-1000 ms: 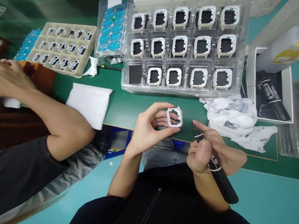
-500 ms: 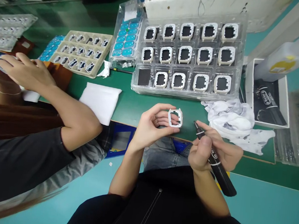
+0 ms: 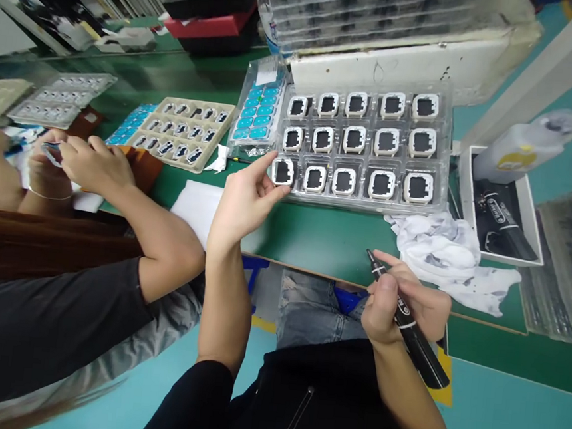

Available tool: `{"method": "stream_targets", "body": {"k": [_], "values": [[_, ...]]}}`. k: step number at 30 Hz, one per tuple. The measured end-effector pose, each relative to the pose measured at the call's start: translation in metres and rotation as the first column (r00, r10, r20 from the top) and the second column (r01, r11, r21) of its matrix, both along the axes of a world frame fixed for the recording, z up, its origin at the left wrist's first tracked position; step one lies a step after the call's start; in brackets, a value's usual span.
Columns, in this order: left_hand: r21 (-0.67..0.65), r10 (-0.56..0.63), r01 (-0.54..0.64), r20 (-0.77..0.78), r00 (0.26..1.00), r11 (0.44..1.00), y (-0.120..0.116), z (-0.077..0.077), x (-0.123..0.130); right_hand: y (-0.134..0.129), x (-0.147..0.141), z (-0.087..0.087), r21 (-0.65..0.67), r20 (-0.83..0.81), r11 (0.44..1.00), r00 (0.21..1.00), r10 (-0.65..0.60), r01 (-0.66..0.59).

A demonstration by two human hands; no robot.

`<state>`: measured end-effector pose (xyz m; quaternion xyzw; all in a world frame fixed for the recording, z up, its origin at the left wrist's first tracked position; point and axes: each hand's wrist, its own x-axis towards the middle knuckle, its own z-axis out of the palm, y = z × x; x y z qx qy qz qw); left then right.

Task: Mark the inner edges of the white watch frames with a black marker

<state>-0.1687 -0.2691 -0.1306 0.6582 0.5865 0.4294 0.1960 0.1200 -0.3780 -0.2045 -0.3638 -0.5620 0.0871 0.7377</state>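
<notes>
My left hand (image 3: 244,201) is at the near left corner of a clear plastic tray (image 3: 357,203). Its thumb and index finger pinch the edges of a white watch case frame (image 3: 276,172), which sits in or just over the corner compartment. Similar white frames stand in rows in the other compartments. Lower right, over the bench edge, my right hand (image 3: 403,305) grips a black marker pen (image 3: 417,346). The pen's dark tip points up and left, apart from the tray and frames.
A stained white cloth (image 3: 436,244) lies right of the tray, by a white box (image 3: 538,243) holding a bottle (image 3: 516,151) and another marker (image 3: 506,220). Left are blue-covered parts (image 3: 259,112), a beige tray (image 3: 197,163), white paper (image 3: 191,209) and a co-worker's arm (image 3: 164,230).
My left hand has carried the watch case frame from in front of me up and left to the tray's bare corner compartment. The right hand still holds the marker. The view has tilted upward.
</notes>
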Motion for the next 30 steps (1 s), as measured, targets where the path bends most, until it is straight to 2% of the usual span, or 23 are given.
{"method": "stream_targets", "body": {"k": [3, 8, 12, 14, 19, 22, 25, 28, 30], "values": [[-0.036, -0.051, 0.05, -0.035, 0.998, 0.998, 0.006, 0.005, -0.005, 0.0, -0.001, 0.0, 0.008, 0.005, 1.0, 1.0, -0.002, 0.002], [0.07, 0.046, -0.039, -0.101, 0.994, 0.997, -0.001, 0.008, 0.016, -0.001, -0.001, -0.002, -0.049, 0.056, 0.998, 0.998, -0.039, 0.042], [0.215, 0.201, -0.154, -0.222, 0.954, 0.964, -0.002, -0.002, 0.037, -0.001, 0.001, 0.0, -0.025, 0.046, 1.0, 0.999, -0.009, 0.01], [0.261, 0.277, -0.215, -0.227, 0.934, 0.941, -0.001, -0.01, 0.042, -0.001, 0.001, 0.002, -0.018, 0.04, 1.0, 0.999, 0.006, -0.005], [0.27, 0.293, -0.246, -0.148, 0.945, 0.931, -0.004, -0.017, 0.047, -0.002, 0.002, 0.004, -0.013, 0.027, 0.999, 0.998, 0.048, -0.048], [0.318, 0.274, -0.198, -0.217, 0.937, 0.927, -0.01, -0.015, 0.054, -0.002, 0.003, 0.005, -0.011, 0.041, 0.998, 0.997, 0.059, -0.058], [0.313, 0.178, -0.063, -0.353, 0.919, 0.948, -0.012, -0.016, 0.066, -0.002, 0.005, 0.007, -0.028, 0.041, 0.998, 0.998, 0.056, -0.055], [0.305, 0.147, -0.016, -0.414, 0.898, 0.952, -0.014, -0.017, 0.078, -0.007, 0.011, 0.011, -0.129, 0.042, 0.989, 0.996, 0.084, -0.078], [0.307, 0.154, -0.019, -0.421, 0.894, 0.951, -0.015, -0.017, 0.084, -0.012, 0.016, 0.011, -0.236, 0.056, 0.962, 0.987, 0.152, -0.135]]}}
